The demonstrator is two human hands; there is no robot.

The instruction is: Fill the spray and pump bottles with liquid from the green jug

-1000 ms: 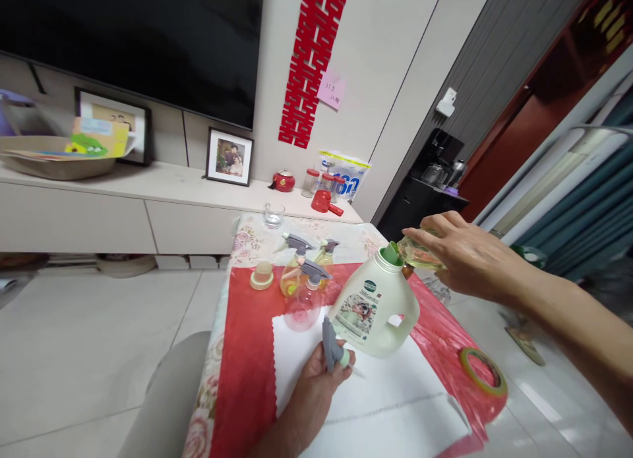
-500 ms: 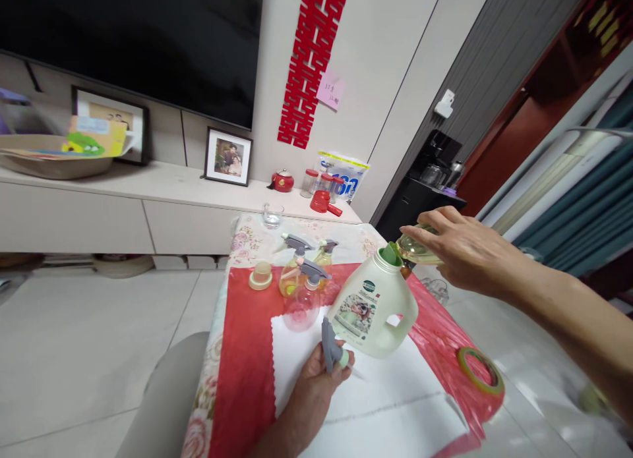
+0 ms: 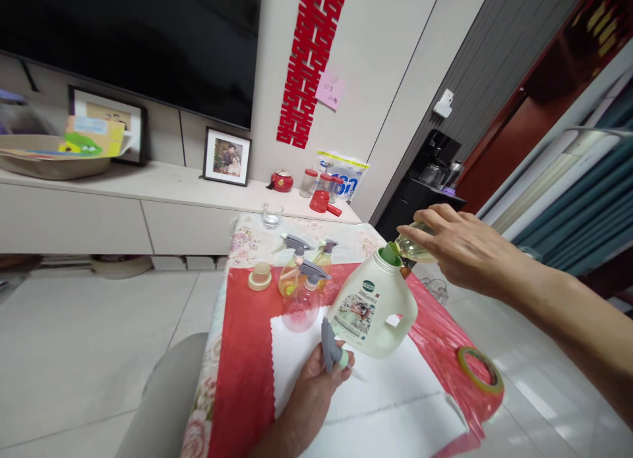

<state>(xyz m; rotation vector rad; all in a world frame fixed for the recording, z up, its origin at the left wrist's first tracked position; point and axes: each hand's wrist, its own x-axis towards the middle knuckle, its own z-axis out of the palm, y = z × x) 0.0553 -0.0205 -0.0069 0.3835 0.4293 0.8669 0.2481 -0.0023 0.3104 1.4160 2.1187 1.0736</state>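
My right hand [image 3: 462,248] grips a small clear bottle [image 3: 411,249] holding yellowish liquid, tipped with its mouth at the green spout of a pale green detergent jug [image 3: 374,305]. The jug stands on a white cloth [image 3: 395,405] over a red sheet [image 3: 243,352]. My left hand [image 3: 316,387] rests on the white cloth and holds a grey spray-trigger head [image 3: 330,348] upright, just in front of the jug.
Three spray bottles [image 3: 302,283] with grey triggers stand behind the jug, a pale cap [image 3: 260,276] to their left and a glass [image 3: 271,215] at the table's far end. A tape roll [image 3: 480,370] lies at the right. A grey chair back [image 3: 163,399] sits front left.
My right hand and the small bottle have sunk slightly and shifted left toward the jug's spout. My left hand has stayed where it was.
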